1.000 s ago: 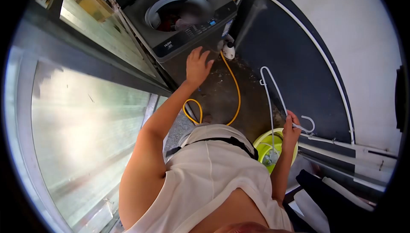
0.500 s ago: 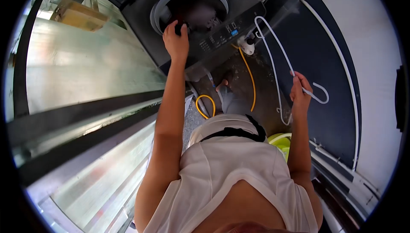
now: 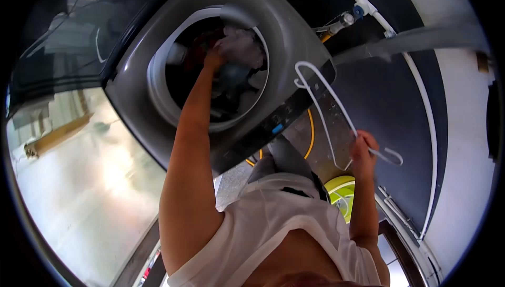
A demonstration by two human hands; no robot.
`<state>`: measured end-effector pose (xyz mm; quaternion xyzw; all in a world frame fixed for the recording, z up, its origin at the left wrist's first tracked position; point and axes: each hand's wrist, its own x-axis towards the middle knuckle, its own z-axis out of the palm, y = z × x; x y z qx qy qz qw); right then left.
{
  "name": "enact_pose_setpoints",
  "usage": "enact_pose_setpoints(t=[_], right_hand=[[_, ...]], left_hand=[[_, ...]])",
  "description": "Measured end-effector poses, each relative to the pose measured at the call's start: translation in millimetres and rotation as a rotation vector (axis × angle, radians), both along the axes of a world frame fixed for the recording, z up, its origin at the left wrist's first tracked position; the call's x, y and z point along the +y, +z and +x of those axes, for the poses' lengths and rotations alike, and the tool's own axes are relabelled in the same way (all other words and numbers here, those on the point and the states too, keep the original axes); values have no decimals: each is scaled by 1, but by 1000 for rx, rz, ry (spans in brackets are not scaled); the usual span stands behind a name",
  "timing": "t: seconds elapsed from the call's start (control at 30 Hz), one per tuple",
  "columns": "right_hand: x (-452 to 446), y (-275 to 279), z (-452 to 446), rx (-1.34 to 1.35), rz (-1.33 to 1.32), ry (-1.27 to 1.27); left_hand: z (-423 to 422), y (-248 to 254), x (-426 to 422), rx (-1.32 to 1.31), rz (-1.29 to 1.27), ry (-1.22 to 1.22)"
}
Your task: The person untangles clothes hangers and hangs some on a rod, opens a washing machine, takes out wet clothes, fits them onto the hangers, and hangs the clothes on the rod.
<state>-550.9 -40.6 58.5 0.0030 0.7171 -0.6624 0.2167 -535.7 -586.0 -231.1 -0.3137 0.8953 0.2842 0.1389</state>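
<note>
My left hand (image 3: 214, 60) reaches down inside the drum of a grey top-loading washing machine (image 3: 294, 50). Its fingers are at a pale pinkish cloth (image 3: 243, 48), bent and partly blurred, so a grip on it cannot be made out. Dark, red and bluish clothes lie around it in the drum. In my right hand (image 3: 364, 147) is a white hanger (image 3: 330, 91), gripped near its hook. The hanger's long loop points up and left, beside the machine's control panel (image 3: 277, 128).
A yellow-green basin (image 3: 342, 195) stands on the floor below my right hand. A yellow hose (image 3: 311, 134) runs under the machine's front. White pipes (image 3: 428, 124) follow the dark wall at the right, with a tap (image 3: 344, 20) at the top. Glass panels line the left.
My left hand has gone from above the floor, past the drum's rim, down into the clothes. The machine now fills more of the view. The hanger is still in my right hand.
</note>
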Motion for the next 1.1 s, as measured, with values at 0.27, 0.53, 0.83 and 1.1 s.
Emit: enact_pose_setpoints(t=[0.27, 0.53, 0.83, 1.1], right_hand=[[-6, -4, 4, -109, -61, -24], [3, 1, 34, -124, -50, -102], [26, 0, 66, -228, -285, -189], [35, -32, 50, -271, -358, -317]], left_hand=[[-48, -112, 17, 106, 280, 212], [-42, -88, 42, -98, 359, -58], [1, -6, 56, 137, 512, 308], [-39, -36, 66, -99, 845, 538]])
